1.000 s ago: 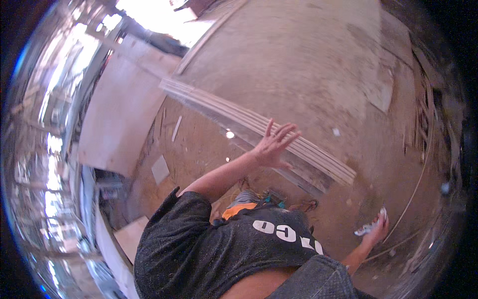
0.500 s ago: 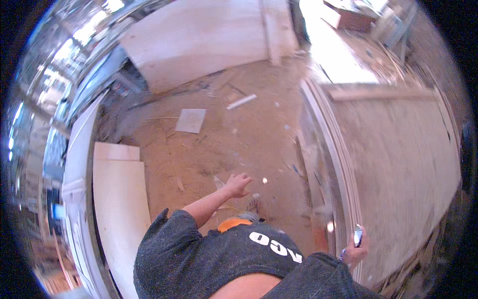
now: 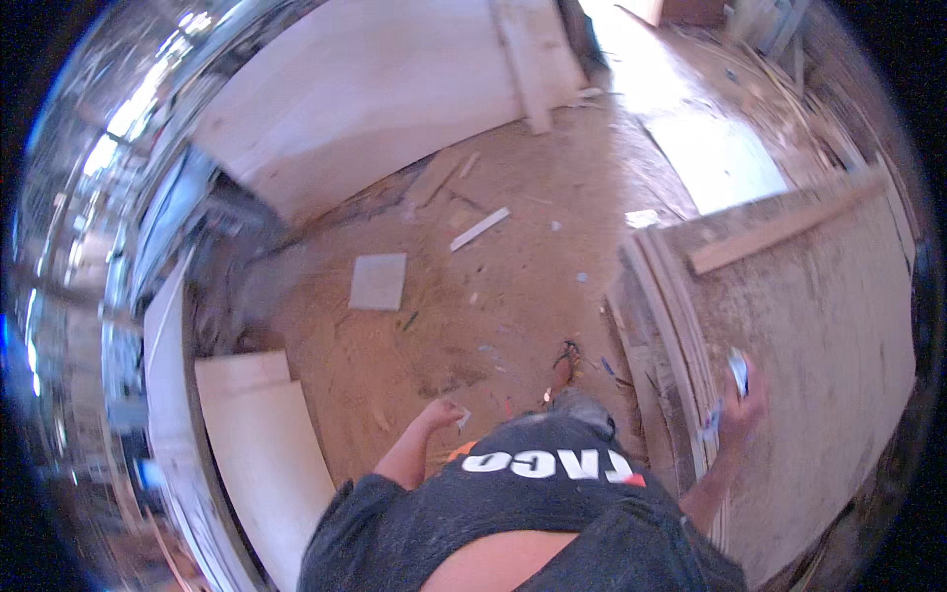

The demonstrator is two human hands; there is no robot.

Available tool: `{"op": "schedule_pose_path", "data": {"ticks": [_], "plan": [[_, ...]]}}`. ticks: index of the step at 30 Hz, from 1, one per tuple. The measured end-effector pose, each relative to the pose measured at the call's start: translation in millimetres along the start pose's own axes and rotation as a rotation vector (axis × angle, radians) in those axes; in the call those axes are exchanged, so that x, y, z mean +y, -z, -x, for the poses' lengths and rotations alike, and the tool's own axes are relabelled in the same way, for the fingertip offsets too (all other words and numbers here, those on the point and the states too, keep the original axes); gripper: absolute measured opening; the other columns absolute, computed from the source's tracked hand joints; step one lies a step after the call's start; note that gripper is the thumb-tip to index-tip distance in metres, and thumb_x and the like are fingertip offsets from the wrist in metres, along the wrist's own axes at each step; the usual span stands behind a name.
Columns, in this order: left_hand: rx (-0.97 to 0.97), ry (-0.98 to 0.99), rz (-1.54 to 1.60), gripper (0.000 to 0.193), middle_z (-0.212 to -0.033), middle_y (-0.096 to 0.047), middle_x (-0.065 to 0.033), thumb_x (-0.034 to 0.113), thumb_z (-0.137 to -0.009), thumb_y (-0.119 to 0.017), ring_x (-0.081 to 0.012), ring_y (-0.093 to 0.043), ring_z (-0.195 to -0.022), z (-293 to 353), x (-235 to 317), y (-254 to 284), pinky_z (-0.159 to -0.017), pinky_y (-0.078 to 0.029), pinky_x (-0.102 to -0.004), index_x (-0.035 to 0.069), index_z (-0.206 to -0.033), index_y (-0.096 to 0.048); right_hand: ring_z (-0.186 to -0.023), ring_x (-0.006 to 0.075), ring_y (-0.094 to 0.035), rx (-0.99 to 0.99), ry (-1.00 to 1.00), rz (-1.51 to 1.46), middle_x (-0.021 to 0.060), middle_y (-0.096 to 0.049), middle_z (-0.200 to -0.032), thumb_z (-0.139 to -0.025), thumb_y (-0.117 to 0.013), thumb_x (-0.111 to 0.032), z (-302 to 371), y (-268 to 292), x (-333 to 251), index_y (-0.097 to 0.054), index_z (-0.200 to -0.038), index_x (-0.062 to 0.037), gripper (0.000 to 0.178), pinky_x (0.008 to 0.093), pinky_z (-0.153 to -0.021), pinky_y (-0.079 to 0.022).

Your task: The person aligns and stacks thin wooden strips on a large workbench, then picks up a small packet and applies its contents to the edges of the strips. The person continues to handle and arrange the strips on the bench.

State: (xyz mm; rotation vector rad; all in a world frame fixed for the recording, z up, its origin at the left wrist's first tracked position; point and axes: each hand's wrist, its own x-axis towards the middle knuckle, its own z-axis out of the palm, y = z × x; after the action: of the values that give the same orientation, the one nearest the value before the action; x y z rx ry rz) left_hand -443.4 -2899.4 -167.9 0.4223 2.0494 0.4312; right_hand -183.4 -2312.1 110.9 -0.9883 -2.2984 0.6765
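Observation:
In my right hand is a small shiny object, pale with a dark side; its kind cannot be made out. That hand is raised over the edge of a stack of wooden boards, with a bracelet at its wrist. My left hand hangs in front of my body over the dusty floor, its fingers curled. A small pale bit shows at the fingertips, and I cannot tell whether it is held or lies beyond them.
A large pale panel leans at the back, with narrow boards at the left. A square white piece and a white strip lie on the floor among scraps. One wooden batten rests across the right-hand stack.
My right hand has come up and forward along the stack with the shiny object. My left hand has dropped back toward my body. The view has shifted, and a foot now shows.

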Motion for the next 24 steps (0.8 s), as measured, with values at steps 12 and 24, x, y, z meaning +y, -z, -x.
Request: {"op": "schedule_pose_path", "data": {"ticks": [12,24], "plan": [[0.369,0.294,0.355,0.044,-0.108,-0.077,-0.0161,0.033,-0.092,-0.077,-0.0244,-0.073,-0.096,-92,69,157,-0.081,-0.058,-0.0389,-0.003,-0.117,-0.073,-0.089,0.0281,-0.07,-0.237,0.273,-0.164,0.0113,-0.066,-0.1,-0.086,-0.082,-0.016,-306,-188,-163,-0.072,-0.126,-0.014,0.041,0.0379,-0.076,-0.056],[0.208,0.006,-0.162,0.039,-0.096,-0.074,-0.0183,0.033,-0.093,-0.074,-0.0302,-0.07,-0.084,-356,78,473,-0.077,-0.056,-0.041,-0.004,-0.105,-0.072,-0.092,0.0348,-0.07,-0.089,-0.161,0.055,0.0177,-0.07,-0.101,-0.089,-0.08,-0.028,-401,-283,-158,-0.072,-0.122,-0.0064,0.04,0.042,-0.079,-0.056]]}}
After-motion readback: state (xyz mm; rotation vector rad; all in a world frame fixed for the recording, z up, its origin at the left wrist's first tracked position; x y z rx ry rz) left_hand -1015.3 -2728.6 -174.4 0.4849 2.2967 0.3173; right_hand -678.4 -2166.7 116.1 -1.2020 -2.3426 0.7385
